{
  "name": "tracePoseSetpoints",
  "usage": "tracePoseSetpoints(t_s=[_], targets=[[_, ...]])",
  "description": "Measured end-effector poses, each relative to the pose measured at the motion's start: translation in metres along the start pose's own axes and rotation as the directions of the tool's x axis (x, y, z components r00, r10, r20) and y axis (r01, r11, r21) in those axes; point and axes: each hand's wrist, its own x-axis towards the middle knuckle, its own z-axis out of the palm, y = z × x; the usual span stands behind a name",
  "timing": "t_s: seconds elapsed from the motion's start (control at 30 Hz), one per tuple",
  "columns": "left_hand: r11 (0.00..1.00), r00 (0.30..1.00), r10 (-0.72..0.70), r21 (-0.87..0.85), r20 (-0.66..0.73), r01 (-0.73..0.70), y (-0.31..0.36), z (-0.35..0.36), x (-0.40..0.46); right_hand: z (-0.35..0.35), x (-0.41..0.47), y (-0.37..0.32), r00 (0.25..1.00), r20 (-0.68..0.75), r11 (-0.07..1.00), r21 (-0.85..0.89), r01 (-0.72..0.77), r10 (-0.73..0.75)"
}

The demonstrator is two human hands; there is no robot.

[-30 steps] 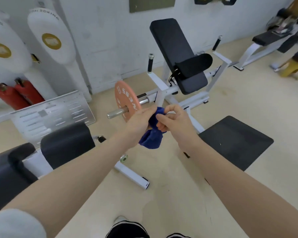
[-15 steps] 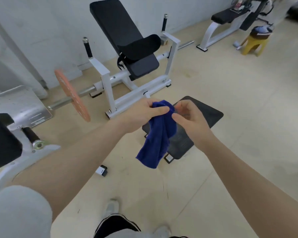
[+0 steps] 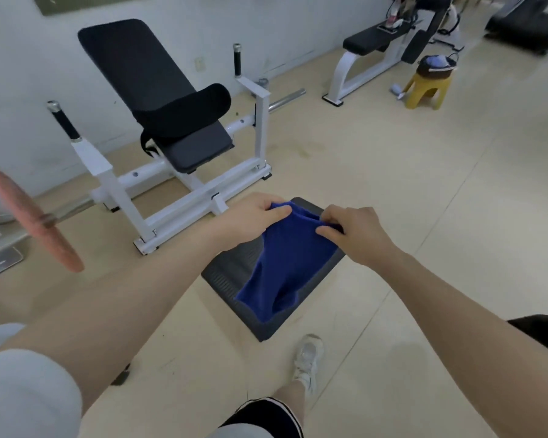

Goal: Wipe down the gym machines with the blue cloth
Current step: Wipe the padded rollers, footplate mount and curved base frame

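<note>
Cloth position: blue cloth (image 3: 287,260) is in mid-air at chest front, over the black floor mat (image 3: 231,273); touching no machine.
Hands: your left hand (image 3: 250,216) pinches the top-left edge, your right hand (image 3: 355,233) pinches the top-right edge. Both fingers curled on fabric; nothing else held.
Cloth axis: top edge runs left-right between the hands, body hangs down and slightly to your left, lower end loose.
Key relation: nearest machine, the white-frame seat machine (image 3: 178,143), lies ahead and to your left. Left hand is nearer it; white base rail sits just beyond that hand.
Step, judged: cloth being spread/refolded, wipe not yet begun on this unit.
Next move needs: bunch cloth into one hand, reach fwd-left to pad or frame.
Floor: pale tile-like floor; your shoe (image 3: 307,358) near the mat corner.
Room: orange weight plate (image 3: 32,216) on a bar at far left; second bench (image 3: 383,42) and yellow stool (image 3: 427,86) well apart, upper right.
</note>
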Motion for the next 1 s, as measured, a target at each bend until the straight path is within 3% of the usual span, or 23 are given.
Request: tracePoseSetpoints(t_s=[0.1, 0.27, 0.5, 0.7, 0.9, 1.0], targets=[[0.999, 0.999, 0.026, 0.037, -0.034, -0.025, 0.020, 0.009, 0.087, -0.035, 0.048, 0.064, 0.998, -0.059, 0.986, -0.164, -0.002, -0.007], [0.998, 0.997, 0.051, 0.032, -0.051, -0.049, 0.075, 0.023, 0.218, -0.104, 0.127, 0.158, 0.997, -0.074, 0.977, -0.212, -0.012, -0.004], [0.985, 0.984, 0.174, 0.005, -0.046, -0.174, 0.132, 0.065, 0.370, -0.181, 0.204, 0.292, 0.976, -0.216, 0.946, -0.312, -0.085, 0.017], [0.975, 0.974, 0.194, 0.129, -0.115, -0.180, 0.166, 0.102, 0.516, -0.234, 0.290, 0.427, 0.972, -0.234, 0.929, -0.356, -0.096, 0.010], [0.989, 0.968, 0.070, 0.140, -0.241, -0.037, 0.220, 0.138, 0.661, -0.311, 0.386, 0.561, 0.996, -0.079, 0.981, -0.195, 0.017, -0.033], [0.997, 0.957, -0.025, 0.057, -0.288, 0.043, 0.241, 0.154, 0.733, -0.349, 0.433, 0.615, 0.996, 0.044, 0.982, 0.169, -0.089, 0.082]])
